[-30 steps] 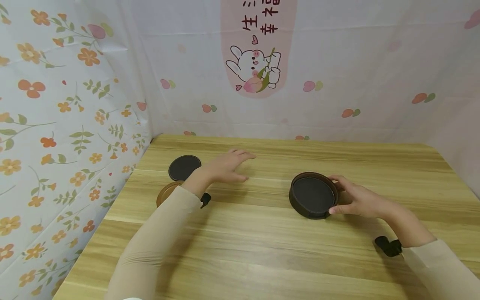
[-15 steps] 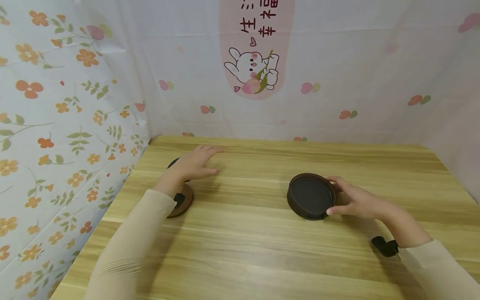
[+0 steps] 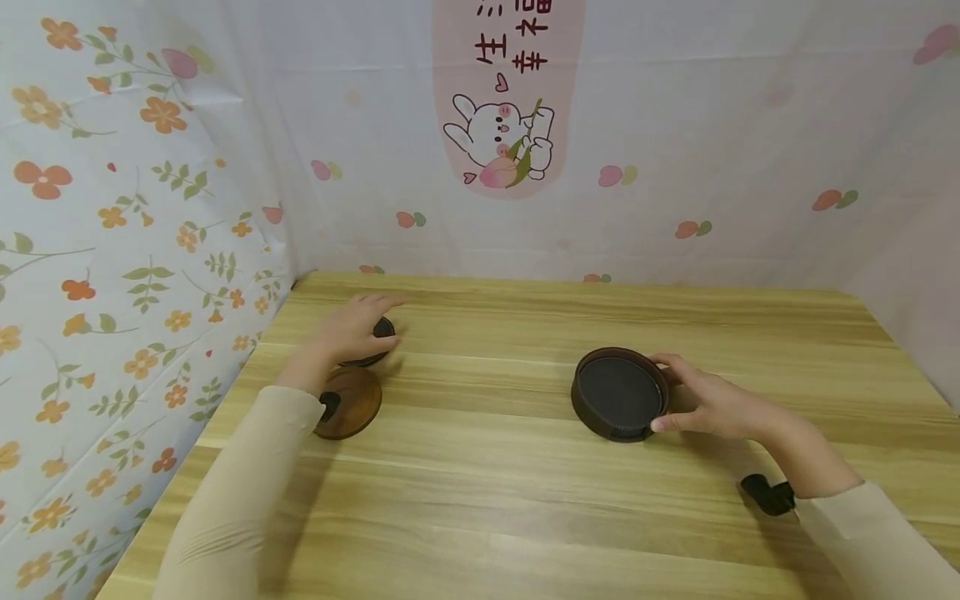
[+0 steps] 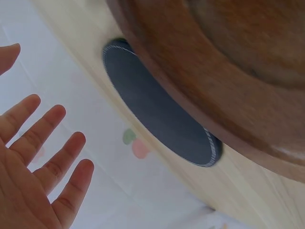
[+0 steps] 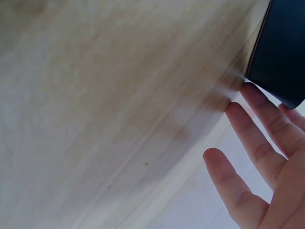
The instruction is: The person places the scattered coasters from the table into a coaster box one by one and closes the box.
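In the head view my left hand (image 3: pixel 341 335) hovers over a black round leather coaster (image 3: pixel 384 328), hiding much of it. Its fingers are extended and spread, and nothing is held. The left wrist view shows the coaster's pale stitched edge (image 4: pixel 152 112). Nearer to me lies a round brown wooden coaster (image 3: pixel 363 398), partly under my left wrist; it fills the upper right of the left wrist view. My right hand (image 3: pixel 712 404) holds the side of a round dark coaster holder (image 3: pixel 618 396), thumb at the front and fingers behind. Its inside shows a flat black surface.
All of this is on a wood-grain table (image 3: pixel 487 492). A white patterned cloth (image 3: pixel 360 167) hangs along the back edge, and another with orange flowers (image 3: pixel 150 275) runs down the left side. Dark wrist straps or mounts (image 3: pixel 768 496) show at both wrists.
My left hand has moved left from beyond the two coasters back over the black one. More of the wooden coaster now shows. The right hand stays at the coaster holder.
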The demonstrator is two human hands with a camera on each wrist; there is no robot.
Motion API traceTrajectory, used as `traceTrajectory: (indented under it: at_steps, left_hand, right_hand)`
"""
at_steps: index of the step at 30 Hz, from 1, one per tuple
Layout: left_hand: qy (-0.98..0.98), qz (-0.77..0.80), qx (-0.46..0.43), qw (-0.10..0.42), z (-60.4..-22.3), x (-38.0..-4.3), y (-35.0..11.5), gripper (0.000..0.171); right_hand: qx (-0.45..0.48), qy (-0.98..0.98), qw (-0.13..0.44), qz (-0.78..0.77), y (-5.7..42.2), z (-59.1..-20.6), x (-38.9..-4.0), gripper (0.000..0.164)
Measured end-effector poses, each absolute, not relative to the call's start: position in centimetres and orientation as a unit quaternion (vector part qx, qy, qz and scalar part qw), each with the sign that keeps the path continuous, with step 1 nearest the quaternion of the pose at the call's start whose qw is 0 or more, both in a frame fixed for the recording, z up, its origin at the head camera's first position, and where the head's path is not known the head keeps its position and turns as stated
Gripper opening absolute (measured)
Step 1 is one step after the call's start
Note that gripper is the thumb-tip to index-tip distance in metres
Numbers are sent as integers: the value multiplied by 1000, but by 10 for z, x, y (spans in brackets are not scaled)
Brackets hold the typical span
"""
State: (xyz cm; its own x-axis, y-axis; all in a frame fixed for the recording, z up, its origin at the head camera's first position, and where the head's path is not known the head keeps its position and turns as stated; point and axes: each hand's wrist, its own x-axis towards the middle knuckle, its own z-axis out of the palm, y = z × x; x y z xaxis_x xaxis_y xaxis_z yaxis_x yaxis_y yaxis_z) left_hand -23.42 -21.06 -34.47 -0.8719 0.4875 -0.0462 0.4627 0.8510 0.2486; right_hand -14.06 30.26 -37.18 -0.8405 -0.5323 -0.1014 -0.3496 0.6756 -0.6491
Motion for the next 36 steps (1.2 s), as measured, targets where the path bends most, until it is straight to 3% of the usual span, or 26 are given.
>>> traceTrajectory:
  at_steps: [14,36]
  left_hand:
    - [967,116,212,84,-348,-241,-242,71]
    - [972,93,164,142,-361,-249,-249,91]
  right_hand:
    - [-241,903,144,-326,302,-373,-140,84]
    - [-251,904,130,-322,301,-373,-140,84]
